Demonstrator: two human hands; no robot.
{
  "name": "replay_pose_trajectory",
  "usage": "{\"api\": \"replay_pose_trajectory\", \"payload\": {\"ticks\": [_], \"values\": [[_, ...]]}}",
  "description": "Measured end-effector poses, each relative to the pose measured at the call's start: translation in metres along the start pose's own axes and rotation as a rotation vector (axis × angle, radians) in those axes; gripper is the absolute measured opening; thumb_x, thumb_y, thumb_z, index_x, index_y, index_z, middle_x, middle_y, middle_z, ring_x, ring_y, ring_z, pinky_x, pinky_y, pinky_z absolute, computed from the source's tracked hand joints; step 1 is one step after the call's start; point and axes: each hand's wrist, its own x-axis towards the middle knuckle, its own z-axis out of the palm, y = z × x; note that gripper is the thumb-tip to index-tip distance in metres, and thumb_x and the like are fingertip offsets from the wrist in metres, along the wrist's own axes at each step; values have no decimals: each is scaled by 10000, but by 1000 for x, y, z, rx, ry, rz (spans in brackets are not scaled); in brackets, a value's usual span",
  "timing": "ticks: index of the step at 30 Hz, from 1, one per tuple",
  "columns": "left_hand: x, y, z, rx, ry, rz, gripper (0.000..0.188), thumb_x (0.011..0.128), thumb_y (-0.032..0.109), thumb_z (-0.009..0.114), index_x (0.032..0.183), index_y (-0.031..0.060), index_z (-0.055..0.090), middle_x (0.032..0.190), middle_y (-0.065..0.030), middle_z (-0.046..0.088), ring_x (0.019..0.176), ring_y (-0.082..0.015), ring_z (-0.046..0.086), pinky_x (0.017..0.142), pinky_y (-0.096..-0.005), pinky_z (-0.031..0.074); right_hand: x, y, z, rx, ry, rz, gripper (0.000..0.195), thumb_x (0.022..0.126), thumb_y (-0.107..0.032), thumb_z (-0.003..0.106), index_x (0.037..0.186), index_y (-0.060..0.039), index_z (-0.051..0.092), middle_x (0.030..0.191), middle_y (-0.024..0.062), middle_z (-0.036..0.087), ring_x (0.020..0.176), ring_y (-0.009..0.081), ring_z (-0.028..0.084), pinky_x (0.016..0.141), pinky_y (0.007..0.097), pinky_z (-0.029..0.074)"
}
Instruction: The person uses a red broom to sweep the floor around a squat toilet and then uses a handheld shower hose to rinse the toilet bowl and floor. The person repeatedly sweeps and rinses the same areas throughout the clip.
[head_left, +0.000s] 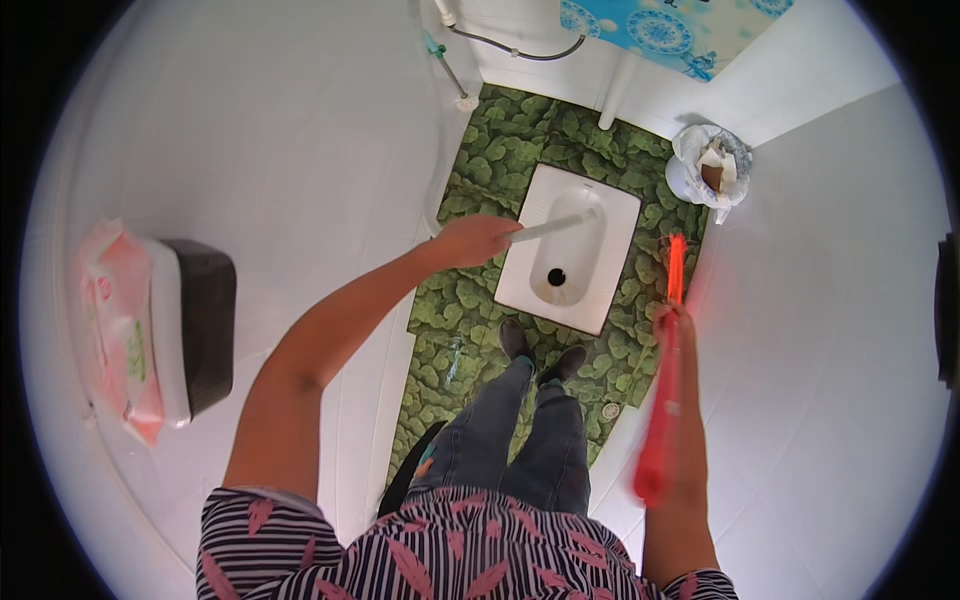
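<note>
My left hand (476, 241) is closed around a pale flexible hose (551, 225), whose end points over the basin of a white squat toilet (517, 277). Behind the hand the hose runs up along the left wall. On the right, my right hand (673, 321) grips a red-handled brush (660, 435) with orange-red bristles (676, 262). The bristles point away from me, beside the toilet's right edge. The handle extends back towards me and is blurred. At the bottom of the basin lies a dark drain hole (556, 277).
Green leaf-patterned flooring (480, 165) surrounds the toilet. A lined waste bin (709, 169) stands at the far right corner. At the back left leans a toilet brush (454, 79). A white pipe (616, 94) meets the floor. A tissue pack (124, 322) rests on a wall-mounted box (206, 326).
</note>
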Motion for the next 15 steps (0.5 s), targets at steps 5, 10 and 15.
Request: {"api": "replay_pose_trajectory", "payload": {"ticks": [5,10,15], "values": [[-20,6,46,52,84,38,313,823,163,426,1130,187,482,776,-45,562,655,-176,537,586,-316,428,-122,-11,39,-4,27,203,119,796,-85,492,775,18,435,592,53,463,506,132,494,455,215,457],[-29,7,91,247,214,64,265,818,186,437,1070,175,518,841,-78,583,793,-255,557,657,-392,439,-219,3,21,-315,218,281,155,806,-105,483,798,43,436,623,52,465,489,101,469,420,176,427],[-20,13,130,423,188,123,258,794,183,455,1040,155,529,770,-74,589,716,-278,569,596,-398,448,-282,36,-53,-785,360,166,146,805,-125,480,914,-37,440,634,55,472,441,103,426,365,223,378]]}}
